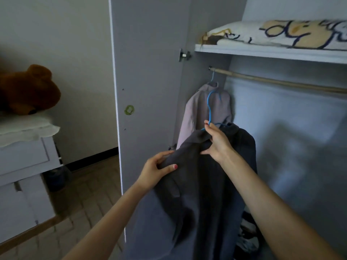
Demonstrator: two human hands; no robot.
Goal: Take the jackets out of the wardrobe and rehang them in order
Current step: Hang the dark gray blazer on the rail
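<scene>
Open wardrobe (150, 72) ahead of both hands: wooden rail (281, 82) above them, bearing one pale pink jacket (199, 113) on its own hanger at the far left end, just behind the right hand (217, 141). Patterned bedding (281, 34) on the shelf (262, 53) higher up. Dark grey jacket (206, 184) off the rail, hanging between the hands; right hand gripping its collar together with the base of a blue hanger (210, 106), left hand (155, 171) pinching its left shoulder fabric. Dark clutter low in the wardrobe beneath the right forearm, too dim to identify. Brown teddy bear (28, 89) well left of the left hand, cut off at the frame edge.
</scene>
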